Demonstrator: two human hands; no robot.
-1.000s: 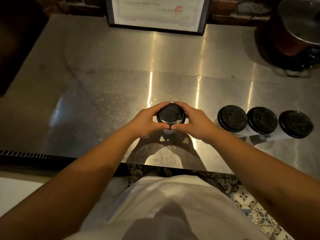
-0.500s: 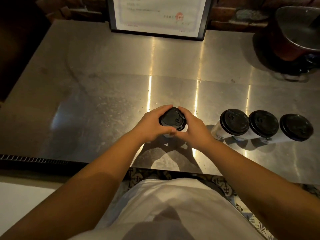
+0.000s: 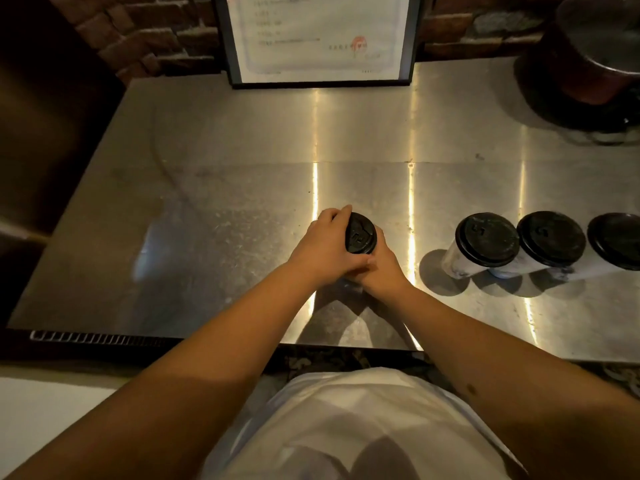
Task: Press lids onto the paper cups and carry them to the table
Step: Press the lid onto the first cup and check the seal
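A paper cup with a black lid (image 3: pixel 361 234) stands at the middle of the steel counter (image 3: pixel 225 188), its body hidden by my hands. My left hand (image 3: pixel 325 247) wraps over the lid's left rim, fingers curled round it. My right hand (image 3: pixel 379 268) grips the cup from the right and below, partly tucked under the left thumb. To the right stand three white paper cups with black lids on: the nearest lidded cup (image 3: pixel 485 242), the middle lidded cup (image 3: pixel 550 239) and the far lidded cup (image 3: pixel 616 240), touching in a row.
A framed document (image 3: pixel 320 39) leans against the brick wall at the back. A dark metal pot (image 3: pixel 595 60) stands at the back right. A slotted drain grille (image 3: pixel 97 337) runs along the counter's front left edge.
My left hand has slid further over the lid's left side and my right hand has dropped lower on the cup. The view has shifted, showing more of the back wall.
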